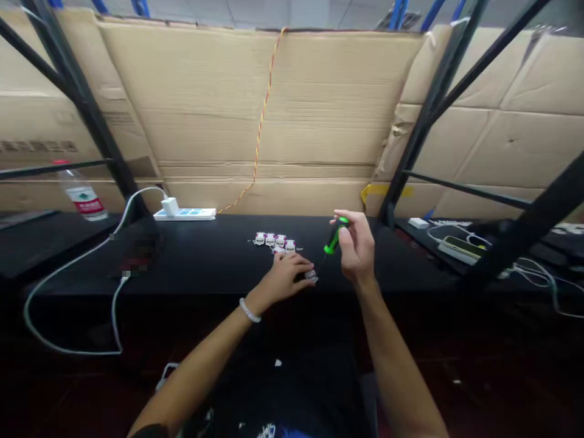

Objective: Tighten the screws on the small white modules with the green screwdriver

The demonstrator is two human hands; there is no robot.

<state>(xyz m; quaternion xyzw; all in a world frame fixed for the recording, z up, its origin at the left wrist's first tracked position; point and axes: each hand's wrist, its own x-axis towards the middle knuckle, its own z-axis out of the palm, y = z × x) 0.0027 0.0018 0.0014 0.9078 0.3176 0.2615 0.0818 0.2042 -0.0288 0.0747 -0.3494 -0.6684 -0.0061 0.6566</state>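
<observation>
My right hand (356, 246) is closed around a green-and-black screwdriver (334, 238), held tilted with its thin shaft pointing down and left at a small white part (311, 276) on the black table (219, 261). My left hand (288, 275) rests on the table with fingers curled, pinning that small part at its fingertips. A bead bracelet sits on my left wrist. Just beyond my left hand lies a row of several small white-and-pink parts (274, 241).
A white power strip (186, 213) with a charger and white cable lies at the back left, beside a water bottle (84, 198). More strips and cables (460, 246) are at the right. Black frame bars cross both sides; cardboard walls stand behind.
</observation>
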